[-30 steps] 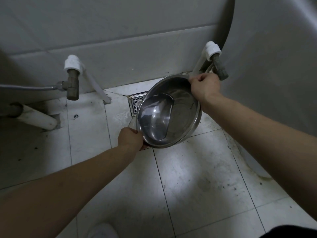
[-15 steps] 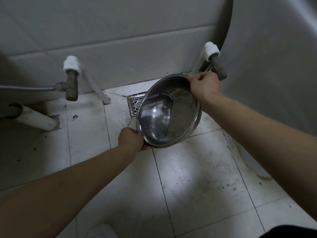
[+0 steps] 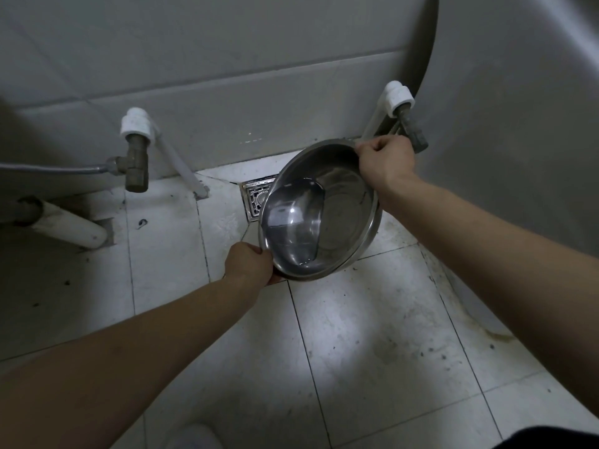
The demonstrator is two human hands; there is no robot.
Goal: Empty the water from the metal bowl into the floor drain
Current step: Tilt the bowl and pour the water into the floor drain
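Head view: the round, shiny stainless-steel bowl [image 3: 351, 218] is held tilted just above the square grated metal floor drain [image 3: 256, 197], which shows partly behind the rim at ten o'clock. The rim is gripped at seven o'clock by the left hand [image 3: 249, 264] and at one o'clock by the right hand [image 3: 385, 162], with the fingers curled over the edge. Clear water [image 3: 291, 231] is pooled against the low left wall. For a clean pour, the low lip should be centred over the grate and the right side raised slowly, so splashing onto the white floor tiles [image 3: 356, 335] is avoided.
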